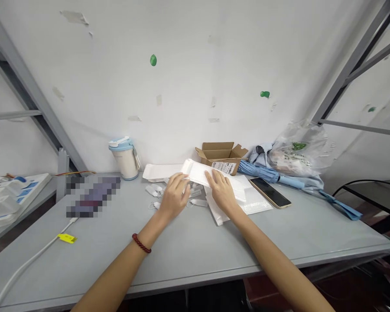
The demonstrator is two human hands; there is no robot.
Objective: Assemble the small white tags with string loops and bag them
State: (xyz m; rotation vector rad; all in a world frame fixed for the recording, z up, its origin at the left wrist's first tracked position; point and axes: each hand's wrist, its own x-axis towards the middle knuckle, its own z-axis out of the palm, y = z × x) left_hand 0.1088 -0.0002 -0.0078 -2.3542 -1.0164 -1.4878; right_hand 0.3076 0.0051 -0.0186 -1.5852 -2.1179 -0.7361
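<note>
A white padded envelope (199, 172) is raised at a slant above the table between both hands. My left hand (174, 194) has its fingers curled at the envelope's left end, with the fingertips on its edge. Laid over the middle of the envelope, my right hand (221, 188) grips it; its thumb is hidden. Below my left hand lie several small white tags with thin loops (199, 202). More white envelopes (258, 206) rest under and to the right of my right hand. Another white envelope stack (162, 171) lies behind my left hand.
An open cardboard box (219, 155) stands by the wall. To its right are a blue folded umbrella (263, 172), a plastic bag (300, 151) and a phone (270, 193). A white-and-blue cup (125, 160) stands back left, near a blurred-out device (95, 197) with a white cable (35, 260).
</note>
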